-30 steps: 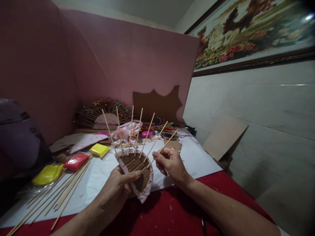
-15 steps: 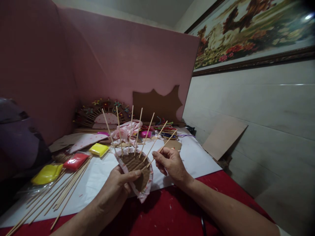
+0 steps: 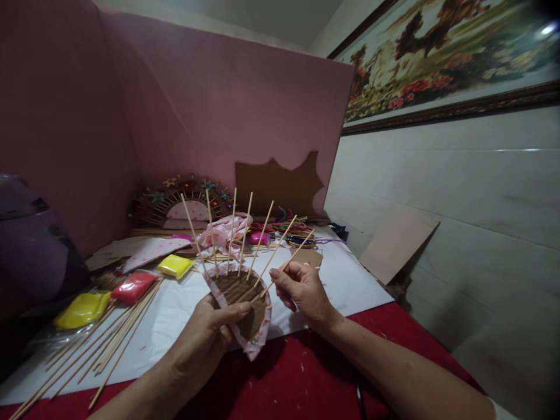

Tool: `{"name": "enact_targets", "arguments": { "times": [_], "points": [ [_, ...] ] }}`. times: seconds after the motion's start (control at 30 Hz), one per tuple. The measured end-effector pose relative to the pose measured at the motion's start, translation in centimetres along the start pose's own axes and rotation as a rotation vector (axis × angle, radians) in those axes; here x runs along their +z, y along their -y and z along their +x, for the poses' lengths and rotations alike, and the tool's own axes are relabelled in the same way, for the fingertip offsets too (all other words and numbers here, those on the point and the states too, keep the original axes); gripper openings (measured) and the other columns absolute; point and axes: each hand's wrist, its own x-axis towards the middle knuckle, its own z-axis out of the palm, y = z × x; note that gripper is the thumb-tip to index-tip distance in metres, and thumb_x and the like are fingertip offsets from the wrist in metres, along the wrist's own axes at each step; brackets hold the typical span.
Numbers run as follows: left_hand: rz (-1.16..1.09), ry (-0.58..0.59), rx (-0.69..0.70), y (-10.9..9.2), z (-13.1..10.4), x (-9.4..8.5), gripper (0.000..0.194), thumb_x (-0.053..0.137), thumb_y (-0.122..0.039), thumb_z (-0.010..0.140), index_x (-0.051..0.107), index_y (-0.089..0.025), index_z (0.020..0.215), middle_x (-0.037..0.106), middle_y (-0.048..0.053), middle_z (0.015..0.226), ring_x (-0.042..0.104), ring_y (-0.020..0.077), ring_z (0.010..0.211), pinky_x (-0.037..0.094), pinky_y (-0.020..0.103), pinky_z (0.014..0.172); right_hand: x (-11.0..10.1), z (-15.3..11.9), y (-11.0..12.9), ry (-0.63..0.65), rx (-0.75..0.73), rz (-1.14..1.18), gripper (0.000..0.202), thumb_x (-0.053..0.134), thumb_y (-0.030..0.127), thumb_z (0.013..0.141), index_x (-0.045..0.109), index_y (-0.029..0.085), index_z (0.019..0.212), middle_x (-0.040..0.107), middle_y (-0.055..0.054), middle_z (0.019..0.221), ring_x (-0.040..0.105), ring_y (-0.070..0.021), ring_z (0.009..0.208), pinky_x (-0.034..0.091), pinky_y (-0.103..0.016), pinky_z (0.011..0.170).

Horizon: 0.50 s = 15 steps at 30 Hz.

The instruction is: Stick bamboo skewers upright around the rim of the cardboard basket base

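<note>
My left hand (image 3: 214,326) grips a half-round piece of brown cardboard (image 3: 254,324) edged with pink patterned cloth, its thumb pressed on the face. Several thin wooden sticks (image 3: 233,230) fan out from the curved edge of the cardboard. My right hand (image 3: 306,294) pinches the rightmost wooden stick (image 3: 300,247) between thumb and fingers. That stick's lower end meets the cardboard near its right rim; whether it is fixed there I cannot tell. Both hands hold the piece above the table's front edge.
Loose wooden sticks (image 3: 125,329) lie at left beside red (image 3: 133,287) and yellow packets (image 3: 175,266). Behind stand a decorated fan-shaped piece (image 3: 188,210) and a cut cardboard sheet (image 3: 277,186) against the pink partition (image 3: 227,105). Crumpled pink cloth (image 3: 223,233) lies mid-table. A board (image 3: 398,245) leans on the right wall.
Almost nothing differs. Both hands keep the same hold on the cardboard and the stick, and the whole view has shifted very slightly.
</note>
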Motion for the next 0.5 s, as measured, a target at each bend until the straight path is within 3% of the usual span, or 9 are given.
{"name": "enact_targets", "arguments": {
  "times": [0.5],
  "points": [
    [-0.017, -0.014, -0.006, -0.19, -0.18, 0.22, 0.026, 0.065, -0.011, 0.067, 0.063, -0.015, 0.093, 0.070, 0.011, 0.090, 0.064, 0.0242, 0.076, 0.049, 0.036, 0.068, 0.10, -0.05, 0.15, -0.007, -0.010, -0.004, 0.029, 0.060, 0.038, 0.073, 0.046, 0.016, 0.061, 0.048, 0.006, 0.043, 0.034, -0.0026, 0.029, 0.021, -0.015, 0.027]
  ]
}}
